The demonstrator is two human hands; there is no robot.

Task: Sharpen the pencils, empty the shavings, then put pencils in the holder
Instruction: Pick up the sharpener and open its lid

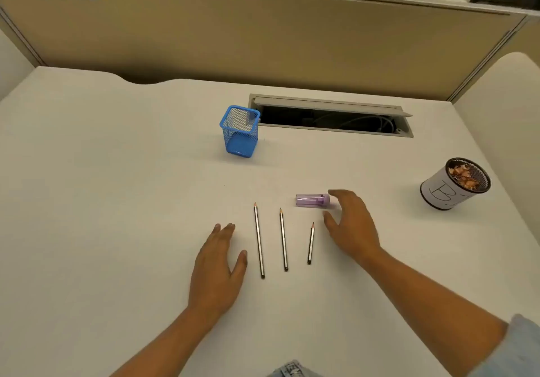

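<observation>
Three pencils lie side by side on the white desk, tips pointing away: a long left pencil (259, 239), a middle pencil (283, 238) and a short right pencil (311, 243). A purple see-through sharpener (312, 200) lies on its side just beyond them. My right hand (350, 224) hovers open, fingertips right beside the sharpener's right end; I cannot tell if they touch it. My left hand (219, 265) rests open and flat just left of the long pencil, holding nothing. A blue mesh holder (240, 131) stands empty farther back.
A black mesh cup (454, 184) wrapped in white paper, holding pencil shavings, stands at the right. An open cable slot (330, 116) is cut into the desk behind the holder. A tan partition wall (263, 35) closes off the back.
</observation>
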